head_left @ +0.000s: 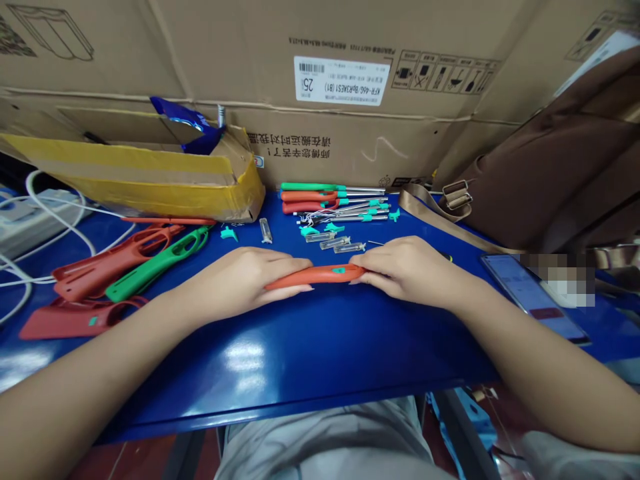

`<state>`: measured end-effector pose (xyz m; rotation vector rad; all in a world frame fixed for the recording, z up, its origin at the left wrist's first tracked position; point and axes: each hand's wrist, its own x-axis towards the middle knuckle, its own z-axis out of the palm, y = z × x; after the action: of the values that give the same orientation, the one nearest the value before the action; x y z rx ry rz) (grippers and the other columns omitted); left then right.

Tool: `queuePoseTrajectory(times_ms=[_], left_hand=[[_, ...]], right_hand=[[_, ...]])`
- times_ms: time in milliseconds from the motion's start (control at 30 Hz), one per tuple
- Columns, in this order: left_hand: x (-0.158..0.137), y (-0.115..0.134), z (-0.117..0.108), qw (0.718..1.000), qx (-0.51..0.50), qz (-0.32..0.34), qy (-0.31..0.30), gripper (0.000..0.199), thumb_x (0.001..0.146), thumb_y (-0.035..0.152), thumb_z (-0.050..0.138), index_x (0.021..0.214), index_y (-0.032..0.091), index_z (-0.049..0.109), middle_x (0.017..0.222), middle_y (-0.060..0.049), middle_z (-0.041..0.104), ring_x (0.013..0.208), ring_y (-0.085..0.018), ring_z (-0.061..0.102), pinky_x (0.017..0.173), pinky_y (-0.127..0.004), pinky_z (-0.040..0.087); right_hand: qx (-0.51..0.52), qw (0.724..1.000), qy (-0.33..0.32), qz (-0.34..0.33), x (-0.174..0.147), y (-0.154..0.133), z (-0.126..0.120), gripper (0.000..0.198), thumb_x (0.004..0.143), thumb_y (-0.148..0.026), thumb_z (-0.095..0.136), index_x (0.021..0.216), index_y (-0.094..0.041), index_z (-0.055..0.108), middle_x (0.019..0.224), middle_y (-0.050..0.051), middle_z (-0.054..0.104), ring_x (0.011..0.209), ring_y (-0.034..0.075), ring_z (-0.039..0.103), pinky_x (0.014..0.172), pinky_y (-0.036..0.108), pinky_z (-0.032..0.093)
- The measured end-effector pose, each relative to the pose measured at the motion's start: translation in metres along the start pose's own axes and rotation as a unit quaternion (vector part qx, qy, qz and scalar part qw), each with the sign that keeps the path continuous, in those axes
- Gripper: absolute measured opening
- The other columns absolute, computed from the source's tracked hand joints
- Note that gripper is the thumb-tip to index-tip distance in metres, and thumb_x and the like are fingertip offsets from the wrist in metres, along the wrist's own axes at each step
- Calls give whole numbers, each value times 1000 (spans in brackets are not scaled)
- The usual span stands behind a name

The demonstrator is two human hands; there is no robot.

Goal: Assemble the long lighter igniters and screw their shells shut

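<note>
Orange plastic under both hands: I have the orange casing over the near middle of the blue table, between the left hand and the right hand. Whether it rests on the surface or is raised, I cannot tell.

Orientation: long axis runs left to right, roughly along the table's front edge, the right end slightly farther from the wearer. One end points into the left hand, the other into the right. A teal insert faces up, nearer the right end.

Grip, left: narrow, thumb on the near side, fingers on the far side, holding the casing's left part. Grip, right: narrow, fingertips and thumb pinching its right end.

Surroundings, all relative to the orange casing. Just beyond: three clear capsules. Farther beyond: a stack of green and orange handles with metal rods pointing right. Left: a green shell lying obliquely, beside more orange shells. Beyond and left: a yellow-taped box. Right, well apart: a phone; beyond that, a brown bag.
</note>
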<state>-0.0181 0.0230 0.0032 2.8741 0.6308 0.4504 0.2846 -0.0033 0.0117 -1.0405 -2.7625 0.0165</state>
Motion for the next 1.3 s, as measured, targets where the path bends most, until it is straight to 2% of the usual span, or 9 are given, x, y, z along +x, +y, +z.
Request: queuePoseTrajectory(times_ms=[100,200,333,433,600,733,833,1067,1300], left_hand=[[1,-3,-3,1000,-11,-4,-10,41,104,47,51,128,18,66,113,-7,77,95,-20,74,84,-26,51],[2,-4,-6,999,-30,-23,-26,40,103,48,52,128,20,66,114,-5,77,99,-20,73,86,-25,51],[3,3,-1,997,15,-46,-54,35,106,43,47,122,21,68,110,-6,76,95,-21,73,82,-29,53],[4,14,8,996,48,-47,-52,33,107,35,44,124,18,66,105,-7,75,91,-21,73,78,-30,54],[5,24,14,992,105,-59,-35,32,106,35,46,122,16,66,99,-5,75,82,-22,73,67,-32,52],[3,13,4,990,114,-71,-35,32,106,36,42,116,19,67,97,-4,74,81,-22,72,66,-31,49],[1,-1,-7,987,134,-84,-39,30,104,36,43,108,20,68,92,-4,74,77,-21,71,63,-30,45],[-5,-18,-21,979,175,-102,-15,30,100,37,46,87,19,66,77,-4,69,62,-18,62,56,-29,37],[-1,-1,-11,983,180,-42,6,29,101,32,45,107,18,70,90,-5,75,73,-21,71,58,-31,44]], right_hand=[[-7,999,-28,23,1,1,-5,26,102,-37,55,110,-21,74,96,4,80,81,22,72,68,31,38],[-61,997,-40,31,0,-1,-7,31,103,-39,52,95,-19,74,80,5,77,69,21,68,64,32,33],[-115,991,-60,29,1,-9,-3,39,104,-41,49,80,-18,70,70,6,73,63,21,65,62,34,30],[-104,992,-67,30,4,-16,2,36,104,-40,49,85,-18,70,73,5,74,67,22,67,64,34,33],[-57,995,-71,50,8,-22,3,34,105,-40,49,88,-18,69,82,5,75,74,23,70,67,35,42],[-31,997,-34,61,2,-9,-2,29,101,-40,56,110,-16,71,107,11,75,100,29,69,83,40,52],[-31,997,-2,67,-4,9,-7,35,96,-36,65,122,-14,68,117,15,73,108,32,67,92,45,53],[-71,993,-10,96,-7,31,-15,21,98,-27,57,103,-15,74,100,14,75,93,30,70,84,44,53],[61,995,-64,38,-1,9,-11,29,105,-29,45,93,-18,69,89,9,71,88,23,62,80,37,48]])
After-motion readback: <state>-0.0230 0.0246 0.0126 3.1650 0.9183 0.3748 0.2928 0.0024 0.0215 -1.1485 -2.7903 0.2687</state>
